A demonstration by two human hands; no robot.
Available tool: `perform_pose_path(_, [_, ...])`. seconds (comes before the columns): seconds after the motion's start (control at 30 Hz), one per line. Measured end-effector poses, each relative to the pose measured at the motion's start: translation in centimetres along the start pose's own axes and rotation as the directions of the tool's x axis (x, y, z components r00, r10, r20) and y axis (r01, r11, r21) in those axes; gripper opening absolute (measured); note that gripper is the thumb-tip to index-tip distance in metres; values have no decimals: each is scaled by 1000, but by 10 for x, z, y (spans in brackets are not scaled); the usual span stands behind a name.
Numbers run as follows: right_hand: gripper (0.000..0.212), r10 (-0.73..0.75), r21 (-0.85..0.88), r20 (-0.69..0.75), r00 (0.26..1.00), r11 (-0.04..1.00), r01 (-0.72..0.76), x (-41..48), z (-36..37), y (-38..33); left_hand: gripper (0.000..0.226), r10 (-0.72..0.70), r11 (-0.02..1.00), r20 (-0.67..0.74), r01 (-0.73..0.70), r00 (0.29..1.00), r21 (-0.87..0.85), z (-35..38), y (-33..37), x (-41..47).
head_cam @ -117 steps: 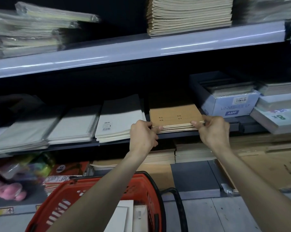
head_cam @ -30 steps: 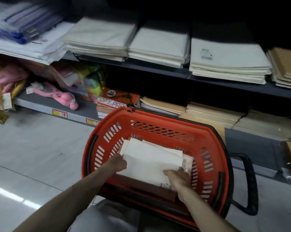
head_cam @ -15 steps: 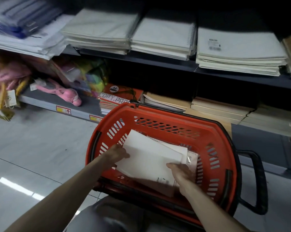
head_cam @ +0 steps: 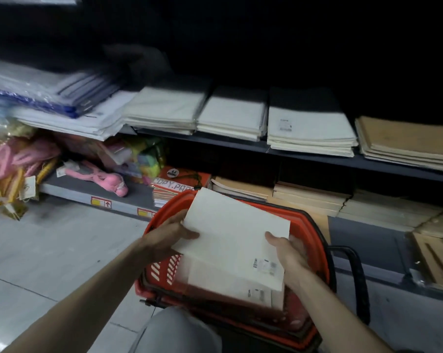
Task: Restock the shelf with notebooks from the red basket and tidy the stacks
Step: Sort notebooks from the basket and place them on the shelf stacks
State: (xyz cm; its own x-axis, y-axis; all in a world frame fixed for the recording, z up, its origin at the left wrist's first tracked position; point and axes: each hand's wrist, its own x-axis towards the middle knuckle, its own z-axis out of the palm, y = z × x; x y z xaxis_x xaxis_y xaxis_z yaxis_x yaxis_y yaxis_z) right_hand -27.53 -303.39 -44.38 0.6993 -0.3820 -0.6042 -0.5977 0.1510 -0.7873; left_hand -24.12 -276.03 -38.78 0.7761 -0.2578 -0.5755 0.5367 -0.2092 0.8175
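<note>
A cream-white notebook (head_cam: 237,238) is held above the red basket (head_cam: 161,270), tilted up at its far edge. My left hand (head_cam: 168,236) grips its left edge and my right hand (head_cam: 287,253) grips its right edge. More white notebooks (head_cam: 230,289) lie under it in the basket. On the middle shelf (head_cam: 317,155) stand white notebook stacks (head_cam: 308,131) (head_cam: 231,118) (head_cam: 164,109) and a brown stack (head_cam: 408,143) at the far right.
The basket stands on the tiled floor (head_cam: 62,250) with its black handle (head_cam: 357,284) to the right. The bottom shelf holds a copy-paper pack (head_cam: 179,182), brown notebook stacks (head_cam: 309,197) and pink toys (head_cam: 105,180). My knee (head_cam: 179,332) shows below the basket.
Earlier both hands squared a brown stack on the shelf. Over the last second they took hold of the white notebook in the basket and lifted it up out of it.
</note>
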Motion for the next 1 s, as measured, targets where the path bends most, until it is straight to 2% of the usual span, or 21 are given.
perform_pose_path(0.1, [26, -117, 91, 96, 988, 990, 108, -36, -23, -45, 46, 95, 991, 6, -94, 995, -96, 5, 30, -24])
perform_pose_path(0.27, [26, -213, 264, 120, 970, 948, 176, -83, -57, -108, 49, 197, 978, 71, -191, 978, -88, 22, 87, -56])
perform_pose_path(0.33, [24, -253, 348, 99, 962, 915, 205, -97, -62, -125, 60, 226, 972, 44, -222, 973, -80, 23, 112, -56])
perform_pose_path(0.37, [23, -275, 391, 80, 958, 893, 224, -102, -62, -132, 60, 250, 961, 13, -247, 968, -127, 24, 125, -57])
perform_pose_path(0.4, [23, -285, 438, 42, 958, 866, 239, -105, -62, -138, 50, 273, 935, -16, -269, 962, -232, 27, 134, -58])
perform_pose_path(0.43, [24, -287, 490, -8, 958, 834, 254, -106, -63, -143, 39, 282, 891, -28, -273, 959, -363, 31, 141, -57])
perform_pose_path(0.5, [27, -274, 564, -119, 954, 772, 292, -105, -63, -152, 34, 301, 787, -12, -255, 954, -561, 47, 153, -62])
perform_pose_path(0.57, [29, -269, 630, -181, 946, 707, 322, -103, -62, -159, 38, 319, 767, 65, -218, 945, -603, 68, 163, -62])
perform_pose_path(0.6, [32, -269, 670, -184, 945, 670, 321, -101, -61, -162, 37, 318, 810, 128, -199, 939, -552, 82, 167, -62])
perform_pose_path(0.67, [39, -253, 726, -134, 958, 633, 268, -93, -58, -166, 34, 286, 925, 250, -198, 925, -324, 111, 172, -59])
perform_pose_path(0.73, [39, -233, 719, -36, 972, 669, 187, -85, -57, -166, 31, 265, 964, 306, -240, 915, -116, 135, 169, -50])
perform_pose_path(0.8, [34, -223, 667, 48, 974, 733, 135, -79, -64, -161, 30, 285, 958, 257, -281, 924, -50, 144, 164, -34])
perform_pose_path(0.87, [30, -242, 624, 80, 967, 769, 141, -72, -79, -155, 30, 329, 944, 154, -324, 932, -57, 143, 161, -19])
perform_pose_path(0.93, [36, -282, 563, 8, 959, 794, 229, -61, -99, -151, 27, 376, 926, 31, -375, 926, -53, 138, 159, -7])
perform_pose_path(1.0, [47, -363, 423, -84, 928, 830, 363, -50, -113, -153, 21, 426, 904, -57, -428, 903, -20, 136, 161, 1])
